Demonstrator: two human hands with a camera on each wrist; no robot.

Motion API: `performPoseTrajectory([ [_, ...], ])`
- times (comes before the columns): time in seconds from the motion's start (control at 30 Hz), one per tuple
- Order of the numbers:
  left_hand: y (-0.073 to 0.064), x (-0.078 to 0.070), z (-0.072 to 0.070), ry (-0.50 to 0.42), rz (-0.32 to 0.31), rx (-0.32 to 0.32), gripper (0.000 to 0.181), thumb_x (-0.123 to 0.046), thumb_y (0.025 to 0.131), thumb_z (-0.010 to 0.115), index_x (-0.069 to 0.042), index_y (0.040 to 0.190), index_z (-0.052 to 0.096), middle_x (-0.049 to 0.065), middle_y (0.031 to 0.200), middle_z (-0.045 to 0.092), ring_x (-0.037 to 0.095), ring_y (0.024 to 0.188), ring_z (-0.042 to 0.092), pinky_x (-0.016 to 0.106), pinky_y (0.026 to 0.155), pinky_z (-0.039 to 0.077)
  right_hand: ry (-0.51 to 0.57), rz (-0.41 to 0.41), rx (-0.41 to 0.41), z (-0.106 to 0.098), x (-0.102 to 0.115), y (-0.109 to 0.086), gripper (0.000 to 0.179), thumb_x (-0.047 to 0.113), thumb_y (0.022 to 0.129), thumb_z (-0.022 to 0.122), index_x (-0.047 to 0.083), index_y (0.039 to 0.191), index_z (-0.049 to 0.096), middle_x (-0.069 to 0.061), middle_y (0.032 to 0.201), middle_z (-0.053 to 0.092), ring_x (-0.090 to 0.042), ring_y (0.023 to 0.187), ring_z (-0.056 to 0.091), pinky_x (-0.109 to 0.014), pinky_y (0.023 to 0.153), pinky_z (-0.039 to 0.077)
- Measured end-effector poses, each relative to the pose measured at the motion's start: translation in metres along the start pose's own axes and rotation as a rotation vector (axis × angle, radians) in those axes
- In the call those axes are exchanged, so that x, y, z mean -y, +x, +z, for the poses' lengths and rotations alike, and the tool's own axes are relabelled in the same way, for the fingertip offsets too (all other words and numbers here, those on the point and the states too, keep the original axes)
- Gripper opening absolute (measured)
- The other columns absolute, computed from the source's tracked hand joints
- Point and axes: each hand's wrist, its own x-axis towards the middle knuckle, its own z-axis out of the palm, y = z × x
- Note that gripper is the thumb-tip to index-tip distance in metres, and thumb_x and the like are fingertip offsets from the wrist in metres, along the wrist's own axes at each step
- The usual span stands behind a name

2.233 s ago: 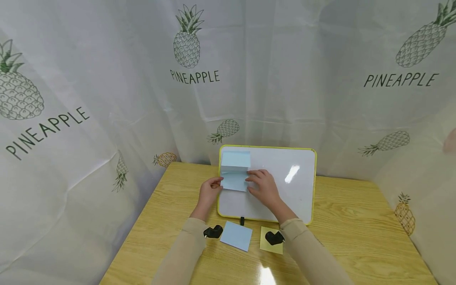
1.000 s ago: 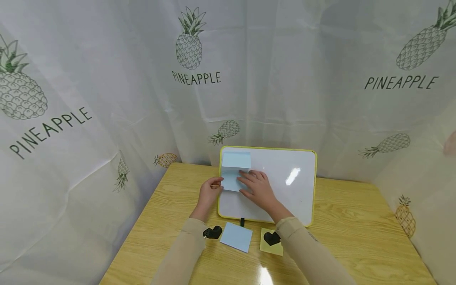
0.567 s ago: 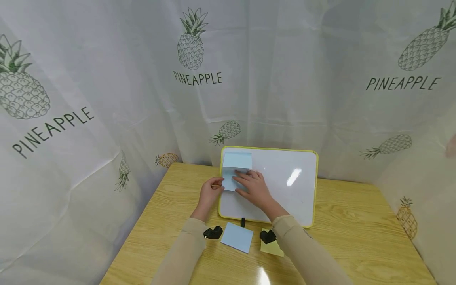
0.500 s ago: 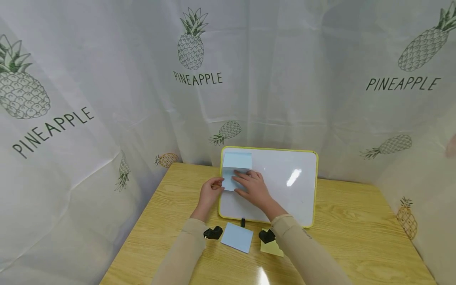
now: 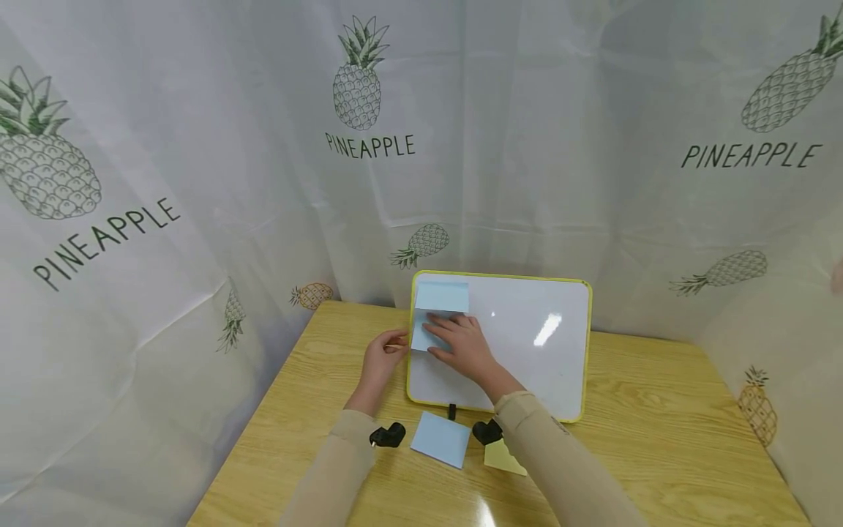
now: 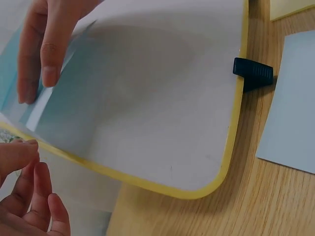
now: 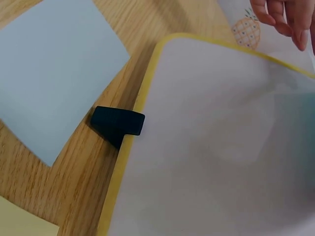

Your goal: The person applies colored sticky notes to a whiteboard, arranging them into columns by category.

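Observation:
Two light blue sticky notes sit on the whiteboard [image 5: 500, 373] at its left side, one above the other. My right hand [image 5: 463, 342] presses the lower sticky note [image 5: 419, 340] with spread fingers; the upper sticky note [image 5: 441, 296] lies just above them. In the left wrist view those right fingers [image 6: 51, 59] rest along the band where the two notes meet. My left hand [image 5: 382, 357] is beside the board's left edge, holding nothing. Its fingers are loosely bent, thumb near the index finger, in the left wrist view. The right wrist view shows the left fingers [image 7: 283, 14] beyond the yellow rim.
A pale blue sticky pad [image 5: 440, 439] lies on the wooden table [image 5: 658, 410] before the board. To its right is a yellow pad [image 5: 503, 460], partly under the right sleeve. A black foot [image 5: 451, 412] clips the board's lower rim. A pineapple-print curtain [image 5: 527, 146] hangs behind.
My right hand has slid left across the lower note, its fingers now flat on it. My left hand has let go of that note's left edge and drawn slightly left.

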Motion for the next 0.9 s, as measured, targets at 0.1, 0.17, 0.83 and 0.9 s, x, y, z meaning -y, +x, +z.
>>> performPoseTrajectory([
  [0.1,-0.002,0.001,-0.005,0.0,0.002,0.003,0.032,-0.003,0.089,0.07,-0.002,0.12,0.067,0.015,0.105,0.066,0.024,0.088,0.061,0.031,0.075,0.051,-0.001,0.002,0.014,-0.001,0.002,0.002,0.05,0.043,0.087,0.072,0.026,0.133,0.062,0.005,0.139,0.055,-0.027,0.118,0.05,-0.045,0.093,0.035],
  [0.17,-0.004,0.003,-0.008,0.004,0.002,-0.002,0.031,-0.004,0.089,0.071,-0.003,0.12,0.067,0.016,0.105,0.066,0.023,0.087,0.061,0.03,0.074,0.051,-0.004,0.005,0.027,-0.001,0.003,0.005,0.051,0.044,0.087,0.072,0.026,0.134,0.061,0.005,0.139,0.055,-0.027,0.12,0.05,-0.045,0.095,0.035],
  [0.83,-0.018,0.002,-0.022,0.015,0.01,0.027,0.03,0.0,0.09,0.068,-0.005,0.119,0.067,0.019,0.104,0.065,0.021,0.082,0.059,0.035,0.072,0.052,0.149,0.06,0.122,-0.001,0.015,0.015,0.056,0.049,0.088,0.068,0.023,0.137,0.059,0.002,0.137,0.056,-0.028,0.124,0.047,-0.051,0.103,0.031],
  [0.9,-0.02,0.002,-0.024,0.027,0.015,0.03,0.03,0.0,0.089,0.069,-0.005,0.119,0.067,0.017,0.101,0.065,0.02,0.081,0.058,0.029,0.068,0.05,0.211,0.075,0.122,-0.002,0.016,0.013,0.055,0.047,0.087,0.071,0.022,0.134,0.061,0.001,0.134,0.058,-0.027,0.122,0.048,-0.05,0.102,0.032],
])
